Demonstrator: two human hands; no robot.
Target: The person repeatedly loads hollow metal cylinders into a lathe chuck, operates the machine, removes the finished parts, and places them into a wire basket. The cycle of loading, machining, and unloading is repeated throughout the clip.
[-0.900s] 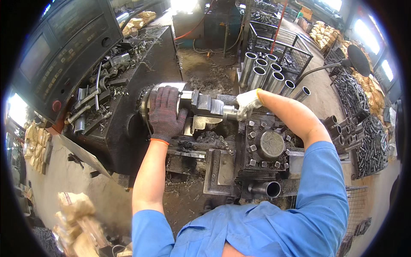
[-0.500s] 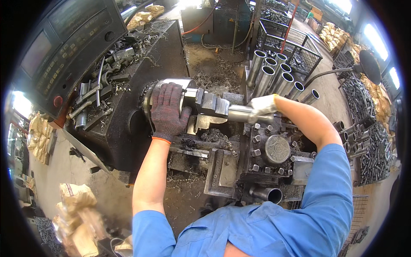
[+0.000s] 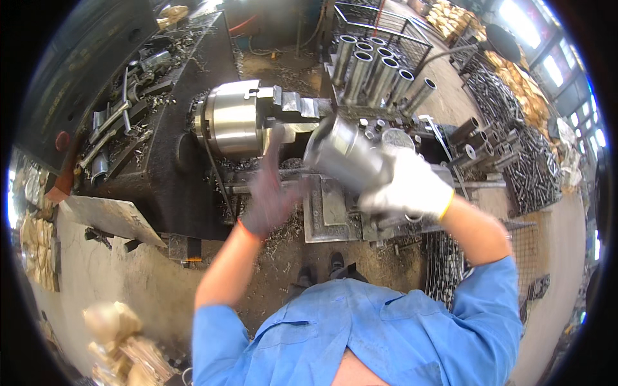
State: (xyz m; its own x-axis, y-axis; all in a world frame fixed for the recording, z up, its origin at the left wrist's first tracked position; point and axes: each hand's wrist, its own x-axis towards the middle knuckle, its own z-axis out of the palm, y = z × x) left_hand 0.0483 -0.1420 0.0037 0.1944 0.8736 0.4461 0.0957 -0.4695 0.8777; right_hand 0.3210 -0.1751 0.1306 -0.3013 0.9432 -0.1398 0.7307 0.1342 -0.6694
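Observation:
My right hand [image 3: 412, 186], in a white glove, grips a short, wide metal tube [image 3: 347, 151], tilted and smeared by motion. The tube's open end points up and left, toward the lathe chuck [image 3: 233, 125]. Stepped jaws [image 3: 299, 104] stick out from the chuck with no tube between them. My left hand [image 3: 273, 193], in a dark glove, is blurred in the space below the chuck. Its fingers look stretched and the thumb apart, with nothing held. Behind the tube and my right hand, the tool post [image 3: 394, 137] is mostly hidden.
Several upright tubes [image 3: 362, 67] stand behind the lathe, with more tubes [image 3: 479, 141] lying at the right. Wrenches and chips lie on the headstock [image 3: 122, 119] at the left. A lamp arm [image 3: 444, 55] reaches in from the far right. A metal plate [image 3: 112, 215] juts out at the lower left.
The tube has come out of the chuck jaws and toward me in my right hand. My left hand has let go of the chuck and dropped nearer. The view has shifted.

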